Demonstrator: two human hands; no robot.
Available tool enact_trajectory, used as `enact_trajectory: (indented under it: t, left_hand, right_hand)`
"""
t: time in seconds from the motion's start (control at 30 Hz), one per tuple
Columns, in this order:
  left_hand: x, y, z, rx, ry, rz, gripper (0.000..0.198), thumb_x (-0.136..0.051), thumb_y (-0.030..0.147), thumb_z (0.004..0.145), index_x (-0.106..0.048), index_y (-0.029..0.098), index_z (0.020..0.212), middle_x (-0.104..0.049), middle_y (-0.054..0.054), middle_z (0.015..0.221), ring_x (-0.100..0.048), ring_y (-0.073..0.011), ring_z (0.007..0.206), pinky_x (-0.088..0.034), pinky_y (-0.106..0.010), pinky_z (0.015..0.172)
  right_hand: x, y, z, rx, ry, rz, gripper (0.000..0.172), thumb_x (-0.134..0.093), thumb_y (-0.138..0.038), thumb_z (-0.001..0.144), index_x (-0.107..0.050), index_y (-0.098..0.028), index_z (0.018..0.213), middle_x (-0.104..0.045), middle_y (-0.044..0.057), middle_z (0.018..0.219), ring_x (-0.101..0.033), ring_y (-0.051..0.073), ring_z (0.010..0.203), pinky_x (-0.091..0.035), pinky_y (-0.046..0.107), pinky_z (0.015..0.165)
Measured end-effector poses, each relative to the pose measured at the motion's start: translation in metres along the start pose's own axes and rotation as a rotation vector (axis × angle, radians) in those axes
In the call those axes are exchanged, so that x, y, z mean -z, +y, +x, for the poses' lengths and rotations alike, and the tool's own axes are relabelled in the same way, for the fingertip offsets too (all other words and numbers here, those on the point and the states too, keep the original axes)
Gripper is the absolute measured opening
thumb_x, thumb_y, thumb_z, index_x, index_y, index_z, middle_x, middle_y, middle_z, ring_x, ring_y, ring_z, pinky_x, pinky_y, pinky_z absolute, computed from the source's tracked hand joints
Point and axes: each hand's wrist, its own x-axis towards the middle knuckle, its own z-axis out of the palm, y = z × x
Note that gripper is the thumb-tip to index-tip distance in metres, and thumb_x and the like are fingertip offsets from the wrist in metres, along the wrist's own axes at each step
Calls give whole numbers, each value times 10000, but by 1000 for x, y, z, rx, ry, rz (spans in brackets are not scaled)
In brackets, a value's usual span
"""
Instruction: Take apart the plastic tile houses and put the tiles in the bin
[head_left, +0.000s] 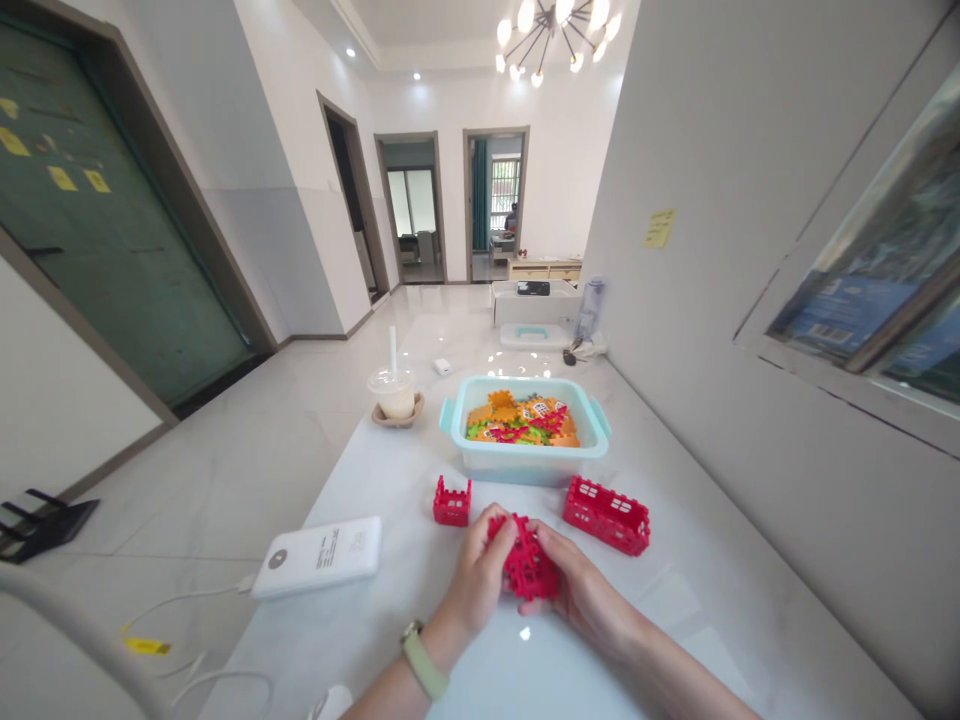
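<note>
Between my two hands is a cluster of red interlocking plastic panels (531, 565), held just above the white table. My left hand (480, 560) grips its left side, with the thumb over the top. On the right side, my right hand (574, 575) has its fingers curled round the edge. A small red open box of joined panels (452, 502) stands beyond my left hand. A longer red box with window cut-outs (606, 516) sits beyond my right hand. Behind them, a pale blue bin (525, 465) holds many loose orange, green and red panels.
A cup with a straw (394, 395) stands in a cardboard holder left of the bin. A white power bank (319, 558) with a cable lies at the left table edge. Farther back are a lidded box (532, 336) and a clear bottle (590, 308) by the right wall.
</note>
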Motion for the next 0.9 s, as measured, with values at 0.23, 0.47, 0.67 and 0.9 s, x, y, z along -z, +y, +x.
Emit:
enact_trajectory:
  t: [0.23, 0.47, 0.67, 0.9]
  left_hand:
    - [13, 20, -6, -616, 44, 469, 403, -541, 236, 858, -484, 208, 1256, -545, -128, 1220, -519, -296, 1133, -422, -433, 975]
    - [52, 15, 29, -313, 377, 926, 414, -686, 242, 764, -584, 224, 1165, -487, -143, 1336, -414, -395, 1273, -360, -557, 1010]
    - [47, -7, 28, -230, 85, 714, 521, -667, 168, 743, -551, 217, 1248, -520, -119, 1298, -609, -290, 1087, -481, -400, 934]
    - [32, -9, 22, -255, -28, 566, 435, -745, 184, 695, -584, 190, 1099, -642, -77, 962, -615, -294, 936, -507, -401, 823]
  right_hand:
    - [-5, -21, -1, 282, 145, -273, 494, -586, -495, 932, -462, -243, 1339, -681, 52, 920, -674, 196, 728, -575, 318, 602]
    - [25, -124, 60, 894, 497, -1320, 421, -437, -429, 989, -518, -204, 1335, -577, 159, 1357, -510, 319, 1284, -395, 533, 1077]
    - [14, -113, 49, 860, 311, -1538, 359, -388, -311, 1003, -553, -223, 1309, -623, 133, 1300, -517, 325, 1273, -351, 573, 1094]
    - [11, -23, 6, 724, 187, -1174, 301, -471, -320, 975, -633, -264, 1223, -648, 125, 1210, -590, 310, 1138, -481, 488, 983]
